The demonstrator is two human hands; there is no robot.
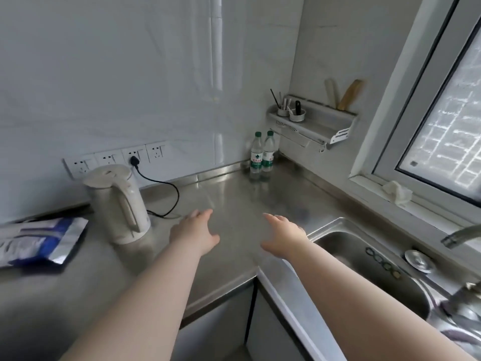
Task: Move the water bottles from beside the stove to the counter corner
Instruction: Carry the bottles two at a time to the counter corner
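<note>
Two clear water bottles with green caps and green-white labels stand upright side by side in the far corner of the steel counter [234, 204]: the left bottle [256, 157] and the right bottle [268, 155]. They touch or nearly touch each other. My left hand [194, 231] hovers over the counter's middle, fingers spread, holding nothing. My right hand [285, 235] is beside it near the sink's edge, also empty with fingers apart. Both hands are well short of the bottles. No stove is in view.
A white electric kettle [118, 201] stands at the left, its black cord [166, 188] plugged into a wall socket. A blue-white bag [39, 241] lies at far left. A sink [369, 277] with tap is at right, a wall shelf [312, 121] above the corner.
</note>
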